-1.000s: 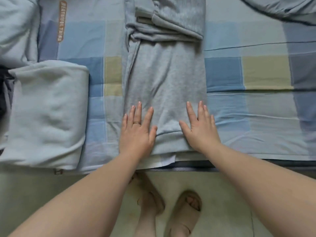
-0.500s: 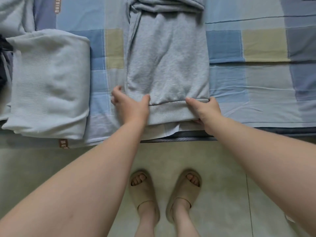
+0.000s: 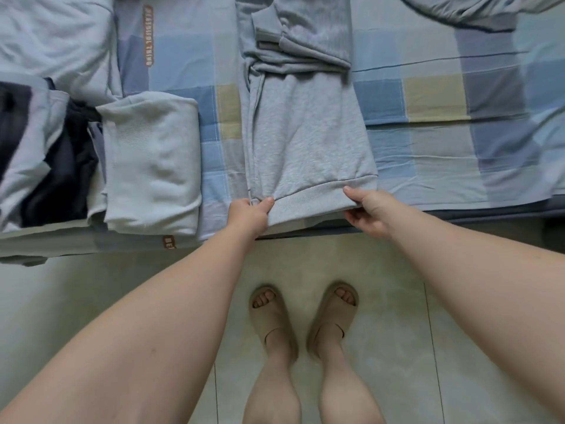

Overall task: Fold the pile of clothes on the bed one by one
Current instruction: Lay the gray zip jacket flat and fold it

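Several clothes lie on the bed [image 3: 434, 148]. At the far left is a messy pile [image 3: 61, 169] of dark and pale things, close to the near edge of the bed. Just beside it sits a folded top [image 3: 149, 166], pale and neat, and its near end reaches almost to that edge. A thin strip of bare sheet lies between the top and the grey sweater [image 3: 305, 139].

The sweater lies flat in the middle, with its sleeves folded over at the far end. Its hem is right at the near edge of the bed. The left hand [image 3: 249, 214] pinches the left corner of the hem. The right hand [image 3: 371, 212] grips the right corner, thumb on top and fingers under it.

To the right of the sweater is a wide stretch of bare checked sheet. One more grey cloth [image 3: 458, 10] lies at the far right corner. Below the bed edge is pale floor [image 3: 91, 286], where two feet in slippers [image 3: 272, 316] stand.
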Tool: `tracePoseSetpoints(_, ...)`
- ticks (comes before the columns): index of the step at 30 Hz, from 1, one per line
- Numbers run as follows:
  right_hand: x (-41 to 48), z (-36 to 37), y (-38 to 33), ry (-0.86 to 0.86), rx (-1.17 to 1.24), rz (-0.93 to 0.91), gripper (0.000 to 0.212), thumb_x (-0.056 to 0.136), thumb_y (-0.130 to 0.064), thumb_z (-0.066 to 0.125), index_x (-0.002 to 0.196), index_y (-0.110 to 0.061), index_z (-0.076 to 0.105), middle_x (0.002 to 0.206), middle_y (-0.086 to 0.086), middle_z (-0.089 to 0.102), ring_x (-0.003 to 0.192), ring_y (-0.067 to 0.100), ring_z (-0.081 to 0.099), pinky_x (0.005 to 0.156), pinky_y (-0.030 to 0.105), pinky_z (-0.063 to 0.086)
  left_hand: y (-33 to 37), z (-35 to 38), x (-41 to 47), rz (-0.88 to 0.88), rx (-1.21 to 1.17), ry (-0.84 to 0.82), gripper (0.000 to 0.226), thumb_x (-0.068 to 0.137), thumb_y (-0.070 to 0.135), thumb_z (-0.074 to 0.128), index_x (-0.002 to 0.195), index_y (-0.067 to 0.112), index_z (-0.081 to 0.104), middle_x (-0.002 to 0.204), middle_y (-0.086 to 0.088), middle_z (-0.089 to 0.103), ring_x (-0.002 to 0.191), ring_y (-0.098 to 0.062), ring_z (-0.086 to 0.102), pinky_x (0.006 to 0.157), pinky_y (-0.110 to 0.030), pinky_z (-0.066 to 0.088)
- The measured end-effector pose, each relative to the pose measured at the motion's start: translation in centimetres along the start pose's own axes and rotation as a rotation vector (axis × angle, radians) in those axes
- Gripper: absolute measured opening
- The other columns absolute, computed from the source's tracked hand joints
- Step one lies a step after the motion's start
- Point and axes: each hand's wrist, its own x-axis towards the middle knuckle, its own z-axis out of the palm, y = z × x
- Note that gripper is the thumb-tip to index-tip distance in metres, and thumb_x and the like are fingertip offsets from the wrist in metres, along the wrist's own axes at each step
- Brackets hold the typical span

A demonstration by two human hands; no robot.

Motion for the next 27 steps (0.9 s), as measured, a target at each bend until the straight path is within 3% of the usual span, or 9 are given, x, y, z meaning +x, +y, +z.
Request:
tracePoseSetpoints(4, -7.9, -1.8, 1.5, 0.047, -0.011, 0.009, 0.014, 0.091, -0.003, 0.069, 0.097, -0.012, 0.060, 0.089, 0.006, 0.066, 0.078, 0.016, 0.064, 0.047, 0.022, 0.053, -0.7, -1.8, -7.5, -0.108, 0.015, -0.053, 0.022, 0.091, 0.032, 0.074, 0.086, 0.015, 0.061, 0.092, -0.009, 0.062, 0.071, -0.023, 0.058, 0.073, -0.035, 0.048)
tracePoseSetpoints(8, -15.1, -4.9, 4.6, 0.089, 0.007, 0.050, 0.013, 0.091, -0.001, 0.068, 0.098, -0.009, 0.061, 0.097, 0.009, 0.067, 0.080, 0.018, 0.065, 0.047, 0.023, 0.053, -2.1, -3.2, -15.6, -0.296, -0.008, -0.116, 0.034, 0.090, 0.029, 0.076, 0.112, 0.007, 0.064, 0.100, -0.011, 0.063, 0.071, -0.019, 0.056, 0.056, -0.025, 0.046)
tracePoseSetpoints(10, -17.8, -6.6, 6.4, 0.100, 0.024, 0.088, 0.014, 0.091, -0.001, 0.069, 0.099, -0.008, 0.061, 0.097, 0.010, 0.067, 0.081, 0.018, 0.065, 0.049, 0.024, 0.054, -3.2, -3.6, -18.9, -0.361, -0.002, -0.121, 0.031, 0.091, 0.028, 0.076, 0.111, 0.009, 0.062, 0.093, -0.007, 0.062, 0.067, -0.017, 0.055, 0.047, -0.021, 0.044)
tracePoseSetpoints(16, -24.6, -10.8, 10.3, 0.073, 0.089, 0.253, 0.014, 0.093, -0.002, 0.067, 0.104, -0.008, 0.060, 0.093, 0.011, 0.066, 0.080, 0.020, 0.064, 0.045, 0.024, 0.054, -6.3, -4.9, -27.9, -0.513, -0.094, -0.125, 0.014, 0.093, 0.025, 0.071, 0.094, 0.019, 0.059, 0.068, 0.002, 0.056, 0.055, -0.010, 0.049, 0.049, -0.020, 0.039)
tracePoseSetpoints(22, -27.2, -10.3, 7.1, 0.051, 0.074, 0.227, 0.026, 0.094, -0.003, 0.066, 0.118, -0.008, 0.058, 0.094, 0.012, 0.065, 0.080, 0.020, 0.063, 0.051, 0.030, 0.055, -3.0, -5.2, -30.4, -0.482, -0.239, -0.115, 0.010, 0.094, 0.024, 0.069, 0.092, 0.020, 0.061, 0.063, 0.003, 0.055, 0.049, -0.008, 0.047, 0.041, -0.015, 0.038)
tracePoseSetpoints(26, -26.9, -7.2, 1.6, 0.013, 0.056, 0.187, 0.002, 0.097, -0.007, 0.062, 0.098, -0.007, 0.060, 0.085, 0.009, 0.062, 0.073, 0.017, 0.059, 0.040, 0.023, 0.052, 2.4, -5.5, -28.9, -0.431, -0.313, -0.134, 0.018, 0.098, 0.030, 0.064, 0.084, 0.019, 0.060, 0.055, 0.003, 0.053, 0.050, -0.009, 0.046, 0.051, -0.020, 0.035)
tracePoseSetpoints(27, -26.3, -6.2, 0.0, 0.002, 0.053, 0.176, 0.005, 0.098, -0.008, 0.061, 0.093, -0.007, 0.059, 0.085, 0.009, 0.061, 0.072, 0.017, 0.059, 0.038, 0.022, 0.051, 4.0, -5.5, -28.1, -0.416, -0.342, -0.140, 0.021, 0.099, 0.032, 0.062, 0.082, 0.019, 0.061, 0.054, 0.004, 0.054, 0.051, -0.009, 0.046, 0.053, -0.021, 0.034)
